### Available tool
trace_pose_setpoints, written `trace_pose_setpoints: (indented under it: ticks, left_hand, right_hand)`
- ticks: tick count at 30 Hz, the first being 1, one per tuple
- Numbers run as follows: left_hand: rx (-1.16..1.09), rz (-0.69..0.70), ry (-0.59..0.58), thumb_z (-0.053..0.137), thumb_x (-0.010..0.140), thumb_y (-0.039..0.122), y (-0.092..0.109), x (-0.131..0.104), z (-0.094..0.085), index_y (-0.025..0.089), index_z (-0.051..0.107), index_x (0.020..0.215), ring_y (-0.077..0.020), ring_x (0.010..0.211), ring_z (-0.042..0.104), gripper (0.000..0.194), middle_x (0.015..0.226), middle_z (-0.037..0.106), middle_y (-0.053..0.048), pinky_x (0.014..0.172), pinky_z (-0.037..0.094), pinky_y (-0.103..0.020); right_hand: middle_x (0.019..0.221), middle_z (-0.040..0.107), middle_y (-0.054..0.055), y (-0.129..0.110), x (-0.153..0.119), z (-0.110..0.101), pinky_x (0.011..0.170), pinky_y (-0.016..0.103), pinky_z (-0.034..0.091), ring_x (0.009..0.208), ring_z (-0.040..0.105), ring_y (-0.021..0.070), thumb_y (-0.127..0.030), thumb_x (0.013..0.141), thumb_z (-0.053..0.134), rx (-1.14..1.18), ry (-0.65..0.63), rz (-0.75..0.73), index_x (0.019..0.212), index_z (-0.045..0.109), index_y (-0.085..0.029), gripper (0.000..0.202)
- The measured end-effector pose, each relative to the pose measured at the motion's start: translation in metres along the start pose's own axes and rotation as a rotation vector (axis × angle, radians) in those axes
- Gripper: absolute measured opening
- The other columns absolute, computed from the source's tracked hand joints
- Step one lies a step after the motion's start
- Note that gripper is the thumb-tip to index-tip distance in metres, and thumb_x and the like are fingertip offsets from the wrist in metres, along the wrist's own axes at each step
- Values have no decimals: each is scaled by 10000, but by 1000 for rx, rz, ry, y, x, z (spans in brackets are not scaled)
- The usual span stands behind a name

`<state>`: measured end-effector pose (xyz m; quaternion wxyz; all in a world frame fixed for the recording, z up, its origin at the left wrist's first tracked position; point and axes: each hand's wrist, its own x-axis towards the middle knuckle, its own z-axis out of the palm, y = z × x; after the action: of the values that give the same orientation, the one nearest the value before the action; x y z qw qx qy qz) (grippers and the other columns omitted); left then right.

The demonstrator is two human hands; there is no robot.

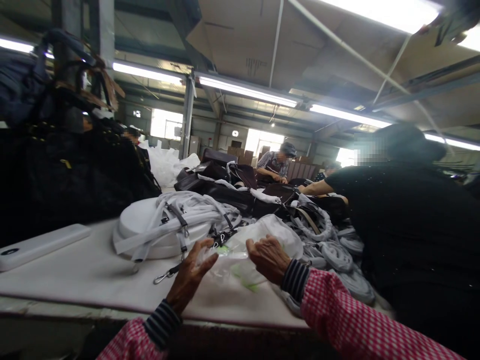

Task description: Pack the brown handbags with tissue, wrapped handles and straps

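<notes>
Head view: right hand (269,257) clutches blurred plastic (233,265); whether left hand (192,275) grips is unclear.

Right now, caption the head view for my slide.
Right hand grips a plastic bag, left hand at its edge, near straps.

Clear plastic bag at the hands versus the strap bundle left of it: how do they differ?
The plastic bag is thin film with green patches; the strap bundle is white-wrapped straps with dark ends and metal clips.
The right hand grips the bag, with the left hand at its edge; the bundle lies looped over a round white object.
Both look whitish.
</notes>
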<state>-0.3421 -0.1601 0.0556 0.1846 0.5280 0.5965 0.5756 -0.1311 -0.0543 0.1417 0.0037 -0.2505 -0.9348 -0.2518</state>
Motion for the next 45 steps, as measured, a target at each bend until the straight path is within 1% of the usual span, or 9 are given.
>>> trace_pose_setpoints:
  ticks: [3, 6, 10, 13, 17, 26, 34, 39, 45]
  left_hand:
    - [-178, -107, -67, 521, 924, 685, 3, 2, -1, 251, 439, 1462, -334, 1210, 615, 696, 1411, 575, -145, 925, 578, -478]
    - [-347, -191, -139, 588, 889, 694, 3, 3, 2, 209, 448, 1460, -254, 850, 683, 763, 1027, 685, -101, 643, 601, -355]
    - [-476, -167, 56, 748, 788, 603, -1, 7, 4, 125, 684, 1098, -151, 628, 587, 573, 759, 620, -14, 558, 519, -265]
    - [-468, -145, 180, 821, 686, 554, -5, 9, 3, 108, 715, 903, -123, 560, 514, 507, 658, 578, 13, 518, 473, -248]
    - [-401, -131, 314, 824, 660, 570, -6, 11, 2, 113, 745, 933, -138, 549, 504, 538, 580, 562, 25, 499, 446, -246]
    - [-338, -194, 618, 759, 647, 713, -27, 17, -15, 122, 722, 944, -114, 520, 428, 663, 592, 501, 53, 477, 371, -231]
    - [-323, -242, 581, 791, 603, 675, -35, 19, -17, 110, 743, 959, -124, 568, 461, 669, 652, 570, 22, 496, 376, -228]
    - [-301, -245, 569, 782, 637, 603, -40, 20, -19, 131, 749, 997, -153, 643, 522, 594, 732, 622, 1, 546, 441, -248]
    - [-285, -238, 553, 805, 626, 576, -41, 20, -19, 138, 755, 992, -186, 746, 601, 573, 794, 681, -22, 623, 500, -260]
  right_hand:
    - [803, 721, 131, 10, -8, -4, 666, 346, 376, 761, 731, 280, -27, 837, 524, 55, -15, 68, 954, 552, -137, 163]
    - [841, 730, 142, 9, -11, -2, 663, 335, 370, 808, 739, 280, -33, 841, 523, 76, -24, 99, 960, 555, -139, 162]
    - [892, 734, 140, 3, -14, 6, 701, 343, 385, 866, 736, 285, -40, 843, 526, 118, -30, 124, 998, 570, -133, 185]
    - [926, 736, 148, 6, -19, 8, 713, 347, 388, 889, 731, 294, -35, 821, 538, 140, -36, 129, 1017, 586, -122, 220]
    - [924, 743, 155, 15, -23, 6, 726, 334, 391, 883, 732, 277, -10, 815, 528, 166, -55, 170, 1041, 604, -108, 258]
    - [950, 761, 133, 39, -24, 18, 749, 307, 406, 940, 729, 253, -160, 959, 488, 312, -94, 312, 1017, 677, -151, 198]
    - [871, 730, 108, 61, -47, 27, 740, 285, 405, 879, 686, 227, -148, 905, 520, 642, -48, 441, 892, 680, -148, 160]
    - [470, 464, -28, 72, -54, 38, 509, 260, 335, 447, 455, 124, -225, 820, 517, 1130, -6, 525, 664, 534, -182, 163]
    - [493, 344, -104, 66, -45, 39, 441, 229, 347, 436, 323, 75, -409, 697, 667, 1691, 188, 616, 753, 537, -192, 259]
